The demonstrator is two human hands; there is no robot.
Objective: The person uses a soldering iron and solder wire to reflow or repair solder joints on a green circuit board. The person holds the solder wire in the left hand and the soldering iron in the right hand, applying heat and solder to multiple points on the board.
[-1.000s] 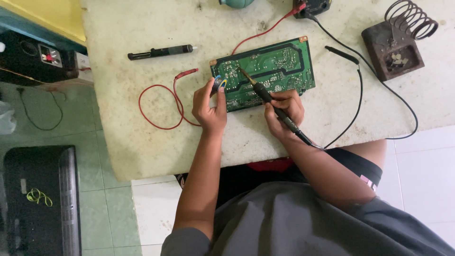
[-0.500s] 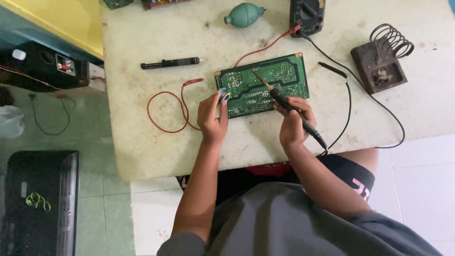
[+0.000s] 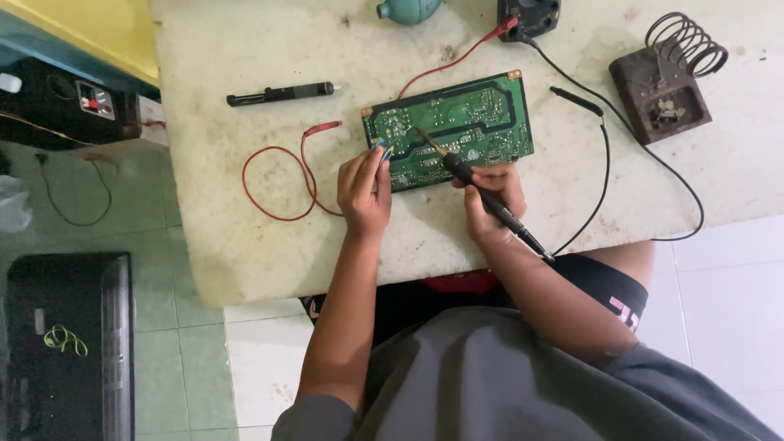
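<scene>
A green circuit board (image 3: 474,118) lies solder side up on the white table (image 3: 245,237). My right hand (image 3: 490,200) grips a black soldering iron (image 3: 469,180) like a pen, its tip resting on the board's left-middle area. My left hand (image 3: 365,192) rests at the board's near left corner and pinches something small and blue between fingertips; what it is cannot be told.
A coiled iron stand (image 3: 665,77) sits at the far right. A black desoldering pump (image 3: 282,92), red probe lead (image 3: 282,175), black probe (image 3: 576,98), black meter (image 3: 529,15) and teal blower bulb (image 3: 406,10) lie around the board. A black device (image 3: 65,343) is on the floor.
The view has shifted slightly; both hands stay at the board. The iron's tip has moved a little to the left along the board.
</scene>
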